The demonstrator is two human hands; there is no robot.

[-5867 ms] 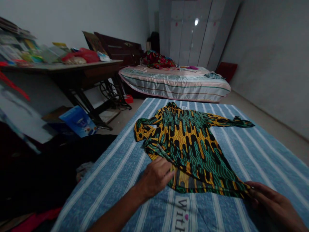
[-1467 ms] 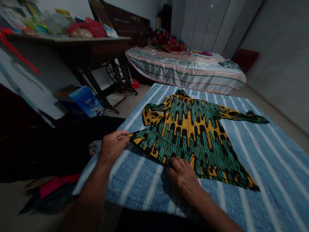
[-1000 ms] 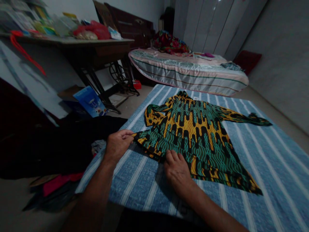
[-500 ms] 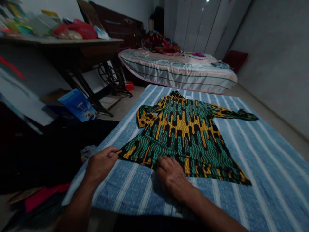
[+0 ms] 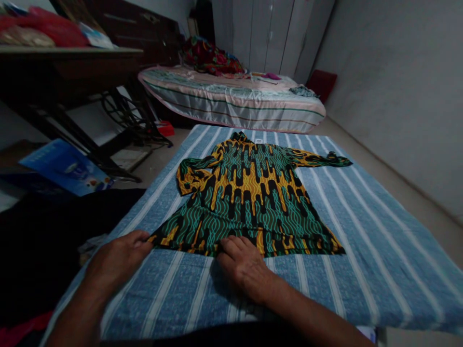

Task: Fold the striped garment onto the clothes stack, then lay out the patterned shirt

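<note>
A long-sleeved top (image 5: 253, 193) patterned in green, yellow and black lies spread on a blue and white striped cloth (image 5: 361, 241), its hem towards me. My left hand (image 5: 119, 255) pinches the hem's left corner between thumb and fingers and draws it outward. Over the middle of the hem, my right hand (image 5: 242, 262) has its fingers curled onto the fabric; the fingertips are partly hidden, and they appear to grip the edge. The left sleeve is bent back beside the body, while the right one stretches out sideways.
Beyond the striped surface stands a bed (image 5: 231, 101) with a rumpled red blanket (image 5: 213, 58). At left are a treadle sewing table (image 5: 72, 53) with bags on top and a blue box (image 5: 67, 166). Dark cloth (image 5: 54, 241) lies beside the left edge.
My view has swung to the right, so everything sits further left in the picture. Both hands keep their places on the hem, and the top lies much as before.
</note>
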